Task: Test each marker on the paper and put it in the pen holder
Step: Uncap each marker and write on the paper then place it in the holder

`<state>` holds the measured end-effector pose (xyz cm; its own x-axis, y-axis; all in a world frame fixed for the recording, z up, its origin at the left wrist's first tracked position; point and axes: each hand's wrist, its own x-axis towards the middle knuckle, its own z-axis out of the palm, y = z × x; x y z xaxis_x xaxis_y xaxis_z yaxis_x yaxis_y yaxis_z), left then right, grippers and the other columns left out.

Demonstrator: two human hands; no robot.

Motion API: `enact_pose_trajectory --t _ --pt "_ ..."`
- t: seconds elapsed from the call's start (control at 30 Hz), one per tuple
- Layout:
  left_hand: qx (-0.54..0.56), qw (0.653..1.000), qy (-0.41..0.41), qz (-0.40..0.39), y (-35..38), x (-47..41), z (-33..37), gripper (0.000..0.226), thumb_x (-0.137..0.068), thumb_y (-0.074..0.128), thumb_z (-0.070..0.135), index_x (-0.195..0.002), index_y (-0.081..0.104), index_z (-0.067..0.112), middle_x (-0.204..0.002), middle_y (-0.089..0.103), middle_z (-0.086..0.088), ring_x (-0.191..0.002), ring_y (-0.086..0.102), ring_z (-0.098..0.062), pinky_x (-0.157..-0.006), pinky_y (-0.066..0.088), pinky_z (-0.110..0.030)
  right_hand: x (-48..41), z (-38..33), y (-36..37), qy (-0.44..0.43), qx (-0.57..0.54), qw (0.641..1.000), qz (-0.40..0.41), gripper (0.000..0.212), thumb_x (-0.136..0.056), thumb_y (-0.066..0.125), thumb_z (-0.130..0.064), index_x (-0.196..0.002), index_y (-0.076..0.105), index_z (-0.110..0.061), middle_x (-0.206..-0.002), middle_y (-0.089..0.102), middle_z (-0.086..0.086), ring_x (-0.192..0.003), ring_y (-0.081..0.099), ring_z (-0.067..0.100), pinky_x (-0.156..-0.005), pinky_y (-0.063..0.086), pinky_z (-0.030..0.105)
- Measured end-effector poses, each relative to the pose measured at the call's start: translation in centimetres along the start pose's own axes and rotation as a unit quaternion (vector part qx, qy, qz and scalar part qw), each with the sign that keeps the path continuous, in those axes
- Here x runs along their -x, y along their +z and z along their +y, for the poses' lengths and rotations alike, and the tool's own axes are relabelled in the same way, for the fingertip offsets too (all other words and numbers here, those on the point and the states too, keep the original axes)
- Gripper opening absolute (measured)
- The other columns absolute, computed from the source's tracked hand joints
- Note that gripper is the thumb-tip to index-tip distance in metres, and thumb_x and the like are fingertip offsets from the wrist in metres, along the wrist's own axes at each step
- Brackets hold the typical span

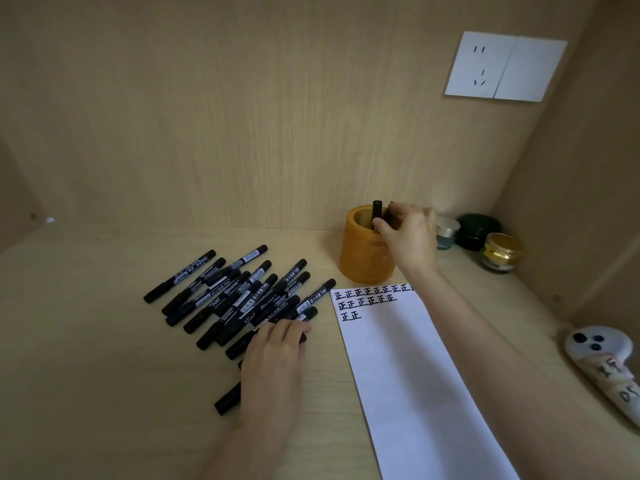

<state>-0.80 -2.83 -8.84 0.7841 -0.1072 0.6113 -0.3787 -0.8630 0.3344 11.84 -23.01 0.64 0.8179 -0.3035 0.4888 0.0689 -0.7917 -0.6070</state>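
Head view: right hand (pixel 408 237) is pinching one marker (pixel 377 211) upright, its lower end sitting inside the pen holder (pixel 360 261). Vertical so it drops in clean, probably. Left hand (pixel 273 355) is lying on the marker pile (pixel 242 292), fingers curling over one; real grip or not, can't tell. Likely staging the next test. Paper (pixel 398 358) is lying just right of the pile.

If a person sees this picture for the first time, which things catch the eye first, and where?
First comes the pile of black markers, left of centre, with the left hand resting on its near edge. Next is the right hand holding a marker at the mouth of the orange pen holder, behind the paper with rows of black marks.
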Motion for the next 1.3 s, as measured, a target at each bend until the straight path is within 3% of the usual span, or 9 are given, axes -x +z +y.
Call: enact_pose_trajectory --t 0.1,0.17,0.27,0.4,0.5,0.7,0.93,1.13,1.3 --pt "0.05 0.999 -0.007 0.005 -0.3 0.0 0.3 0.034 -0.064 0.083 0.008 -0.092 0.068 0.021 -0.083 0.068 0.011 -0.08 0.059 -0.007 -0.059 0.05 -0.02 1.3 -0.2 -0.7 -0.005 -0.026 0.998 0.063 0.03 -0.091 0.061 -0.022 -0.12 0.061 -0.012 -0.116 0.058 0.006 -0.117 0.04 0.022 -0.092 0.037 0.03" --pt "0.104 0.994 -0.01 0.012 -0.6 0.0 0.6 0.028 -0.074 0.076 0.012 -0.097 0.066 0.024 -0.089 0.066 0.015 -0.086 0.051 0.001 -0.064 0.045 -0.013 3.4 -0.5 -1.2 0.001 -0.097 0.994 0.056 0.018 -0.094 0.057 -0.019 -0.11 0.064 -0.014 -0.104 0.062 0.002 -0.099 0.05 0.007 -0.082 0.043 0.021" --pt "0.169 0.985 -0.005 0.023 -1.4 -0.1 1.3 0.025 -0.081 0.066 0.02 -0.103 0.058 0.03 -0.094 0.056 0.024 -0.088 0.05 0.005 -0.073 0.043 -0.011 7.7 -0.8 -1.5 0.022 -0.212 0.973 -0.083 0.012 -0.095 0.056 -0.015 -0.095 0.067 -0.013 -0.081 0.064 -0.01 -0.07 0.054 -0.009 -0.064 0.04 0.008" --pt "0.246 0.968 -0.04 0.016 -2.4 -0.4 2.1 0.036 -0.081 0.068 0.021 -0.106 0.049 0.038 -0.104 0.05 0.024 -0.089 0.051 0.01 -0.073 0.041 -0.007 12.6 -1.1 -1.6 0.089 -0.356 0.88 -0.3 0.028 -0.098 0.052 -0.022 -0.093 0.067 0.001 -0.061 0.058 -0.001 -0.05 0.047 0.005 -0.053 0.036 0.015" --pt "0.294 0.954 -0.053 0.009 -2.3 -0.3 2.3 0.045 -0.08 0.071 0.015 -0.106 0.046 0.041 -0.11 0.052 0.022 -0.093 0.055 0.004 -0.074 0.043 -0.012 14.4 -1.5 -1.8 0.093 -0.409 0.832 -0.363 0.034 -0.091 0.057 -0.034 -0.086 0.065 -0.002 -0.064 0.058 0.004 -0.051 0.045 0.009 -0.05 0.034 0.014" --pt "0.291 0.955 -0.054 -0.006 -2.0 -0.3 2.3 0.042 -0.078 0.073 0.02 -0.106 0.048 0.039 -0.11 0.052 0.023 -0.093 0.056 0.002 -0.076 0.046 -0.016 14.6 -1.4 -2.4 0.087 -0.423 0.834 -0.343 0.013 -0.091 0.059 -0.01 -0.094 0.066 0.0 -0.063 0.063 -0.002 -0.052 0.048 0.003 -0.051 0.037 0.01" --pt "0.227 0.968 -0.089 -0.054 -2.0 -0.2 1.5 0.042 -0.076 0.046 0.061 -0.106 0.057 0.033 -0.097 0.06 0.024 -0.092 0.054 0.008 -0.078 0.043 -0.013 13.3 -1.1 -3.9 0.104 -0.438 0.856 -0.254 0.025 -0.086 0.061 -0.024 -0.094 0.066 -0.001 -0.063 0.059 0.0 -0.051 0.046 0.009 -0.047 0.034 0.015" --pt "0.215 0.972 -0.064 -0.07 -1.6 0.0 1.5 0.043 -0.087 0.035 0.054 -0.102 0.06 0.022 -0.09 0.062 0.016 -0.08 0.058 -0.003 -0.069 0.051 -0.032 13.2 -1.2 -4.3 0.1 -0.441 0.862 -0.231 0.023 -0.091 0.057 -0.02 -0.096 0.066 0.001 -0.065 0.059 0.002 -0.052 0.046 0.009 -0.047 0.033 0.017" --pt "0.23 0.968 -0.058 -0.083 -1.7 -0.2 1.6 0.037 -0.092 0.035 0.052 -0.1 0.058 0.025 -0.078 0.058 0.016 -0.076 0.056 -0.003 -0.064 0.045 -0.023 13.5 -1.9 -3.9 0.097 -0.469 0.843 -0.247 0.026 -0.082 0.062 -0.029 -0.094 0.063 -0.006 -0.063 0.059 0.003 -0.05 0.046 0.01 -0.045 0.034 0.017"
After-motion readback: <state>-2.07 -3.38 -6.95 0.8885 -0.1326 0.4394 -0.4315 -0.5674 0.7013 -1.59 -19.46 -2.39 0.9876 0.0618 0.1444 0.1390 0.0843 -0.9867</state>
